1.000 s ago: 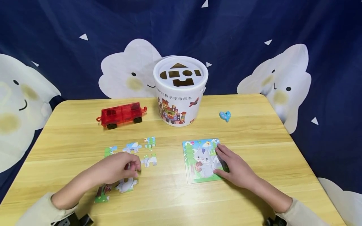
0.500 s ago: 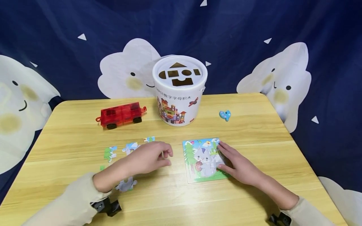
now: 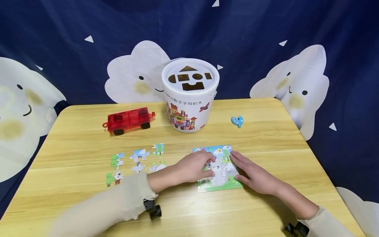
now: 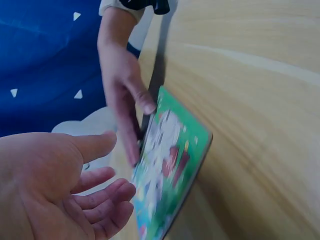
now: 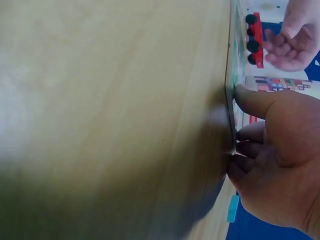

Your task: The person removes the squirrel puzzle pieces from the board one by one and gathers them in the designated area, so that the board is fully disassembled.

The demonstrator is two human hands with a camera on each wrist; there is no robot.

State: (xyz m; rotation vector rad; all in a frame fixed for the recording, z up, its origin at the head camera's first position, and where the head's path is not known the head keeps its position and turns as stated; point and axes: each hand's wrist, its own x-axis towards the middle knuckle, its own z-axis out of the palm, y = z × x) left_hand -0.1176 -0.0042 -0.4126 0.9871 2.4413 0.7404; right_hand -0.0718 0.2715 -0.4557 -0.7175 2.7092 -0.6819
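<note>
A square squirrel puzzle board (image 3: 220,177) lies on the table, green along its near edge and blue at the top. My left hand (image 3: 193,167) hovers over its left side, hiding part of the picture. In the left wrist view, that hand's fingers (image 4: 102,200) are loosely bent with nothing between them. My right hand (image 3: 257,177) rests at the board's right edge. The right wrist view shows the thumb and fingertips of this hand (image 5: 285,140) touching the board's edge. Several loose jigsaw pieces (image 3: 139,155) lie left of the board, some hidden behind my left forearm.
A red toy wagon (image 3: 128,120) stands at the back left of the wooden table (image 3: 207,217). Beside it is a white block bucket (image 3: 189,98) with shaped holes in its lid. A small blue toy (image 3: 237,121) lies at the back right. A blue cloud-patterned curtain (image 3: 237,39) hangs behind.
My left hand has moved right, from the loose pieces to above the board, uncovering some pieces. My right hand has slid slightly right along the board's edge.
</note>
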